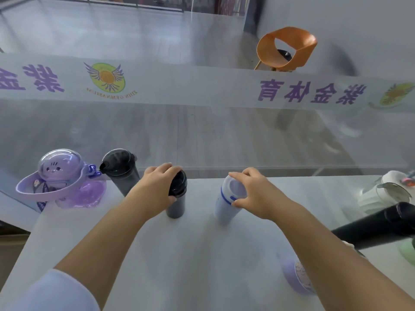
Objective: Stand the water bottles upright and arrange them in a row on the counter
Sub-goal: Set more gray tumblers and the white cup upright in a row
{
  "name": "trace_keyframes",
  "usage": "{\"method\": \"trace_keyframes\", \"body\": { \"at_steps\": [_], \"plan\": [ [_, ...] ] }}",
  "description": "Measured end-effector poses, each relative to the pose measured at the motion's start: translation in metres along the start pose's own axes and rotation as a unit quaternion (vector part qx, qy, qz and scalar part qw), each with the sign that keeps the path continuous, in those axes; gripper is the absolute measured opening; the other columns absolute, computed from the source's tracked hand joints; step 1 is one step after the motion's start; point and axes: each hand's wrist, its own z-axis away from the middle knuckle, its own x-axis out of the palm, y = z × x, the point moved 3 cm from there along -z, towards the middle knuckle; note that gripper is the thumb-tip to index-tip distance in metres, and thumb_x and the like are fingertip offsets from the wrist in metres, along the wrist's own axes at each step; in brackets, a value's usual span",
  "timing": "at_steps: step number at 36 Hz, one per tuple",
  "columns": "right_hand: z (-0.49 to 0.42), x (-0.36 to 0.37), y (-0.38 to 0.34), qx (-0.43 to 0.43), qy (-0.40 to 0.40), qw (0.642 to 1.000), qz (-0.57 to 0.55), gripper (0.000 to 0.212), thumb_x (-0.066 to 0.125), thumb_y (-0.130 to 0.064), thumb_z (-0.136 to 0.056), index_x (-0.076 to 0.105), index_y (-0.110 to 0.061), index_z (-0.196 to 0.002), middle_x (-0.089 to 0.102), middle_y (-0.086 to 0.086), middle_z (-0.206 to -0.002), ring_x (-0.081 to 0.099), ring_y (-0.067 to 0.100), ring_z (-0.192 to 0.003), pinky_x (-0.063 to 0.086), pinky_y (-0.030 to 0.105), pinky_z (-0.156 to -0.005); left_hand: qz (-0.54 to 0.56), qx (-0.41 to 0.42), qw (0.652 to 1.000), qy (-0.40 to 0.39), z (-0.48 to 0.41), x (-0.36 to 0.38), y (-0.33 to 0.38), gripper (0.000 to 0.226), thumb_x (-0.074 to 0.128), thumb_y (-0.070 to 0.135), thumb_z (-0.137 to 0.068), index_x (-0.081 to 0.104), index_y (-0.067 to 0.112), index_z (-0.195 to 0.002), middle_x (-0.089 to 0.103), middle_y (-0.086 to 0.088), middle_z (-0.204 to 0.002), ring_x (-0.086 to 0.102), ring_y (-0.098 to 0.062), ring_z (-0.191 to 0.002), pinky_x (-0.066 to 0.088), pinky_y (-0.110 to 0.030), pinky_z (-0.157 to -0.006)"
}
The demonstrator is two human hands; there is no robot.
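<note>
Left grip clamped on dark bottle, right grip clamped on white bottle, both upright.

The glass panel's frosted band reads, mirrored, "紫金体育" and seemingly "ZIJIN GYMNASIUM".

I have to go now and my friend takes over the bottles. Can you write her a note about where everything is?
Left hand: gripping the lid of a dark bottle, upright mid-counter.
Right hand: gripping the top of the white bottle, upright but leaning slightly.
Done: purple bear bottle and grey bottle stand at the back left, starting the row.
Left: set both held bottles in line with those, then stand up the black bottle lying at the right and the purple bottle near the right arm. A white item at far right is too blurred to identify.
</note>
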Motion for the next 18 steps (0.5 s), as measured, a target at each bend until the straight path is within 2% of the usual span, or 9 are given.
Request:
{"method": "trace_keyframes", "body": {
  "at_steps": [10,18],
  "plan": [
    [-0.046,0.0,-0.021,-0.019,-0.001,1.0,0.014,0.065,0.066,-0.029,-0.079,0.038,-0.025,-0.138,0.041,0.006,-0.125,0.046,0.029,-0.11,0.045,0.036,-0.091,0.007,-0.016,1.0,-0.001,-0.027,-0.008,-0.022,0.074,0.067,0.018,-0.078,0.029,0.025,-0.141,0.029,0.002,-0.149,0.03,-0.031,-0.128,0.031,-0.039,-0.105],
    [-0.064,0.001,-0.029,-0.009,0.002,1.0,0.007,0.063,0.066,-0.027,-0.08,0.039,-0.026,-0.136,0.039,0.006,-0.128,0.042,0.029,-0.113,0.046,0.039,-0.092,0.006,-0.013,1.0,0.004,-0.036,-0.011,-0.025,0.074,0.065,0.017,-0.08,0.027,0.025,-0.142,0.029,0.003,-0.147,0.031,-0.032,-0.126,0.031,-0.038,-0.103]
  ]
}}
